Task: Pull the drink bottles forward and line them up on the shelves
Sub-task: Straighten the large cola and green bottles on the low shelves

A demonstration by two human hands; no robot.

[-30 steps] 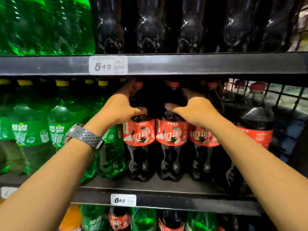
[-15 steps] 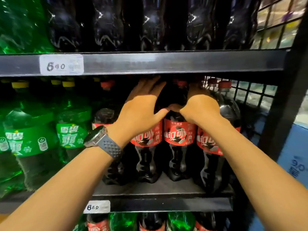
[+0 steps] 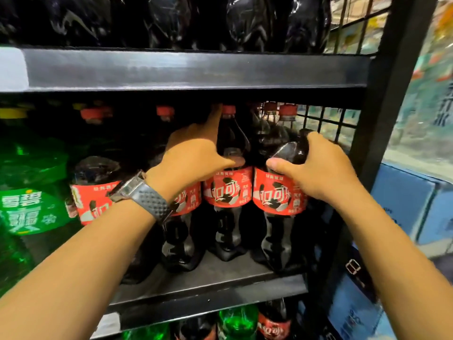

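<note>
Single head-worn wide-angle view, close to the shelving and facing it squarely, angled slightly down. The middle shelf (image 3: 208,278) fills the centre; the upper shelf edge (image 3: 186,69) crosses above. Both forearms enter from the bottom corners. Straight edges bow outward.

Black metal shelf (image 3: 210,288) with upright red-labelled cola bottles (image 3: 228,192) (green soda bottles (image 3: 29,207) leftward)
</note>
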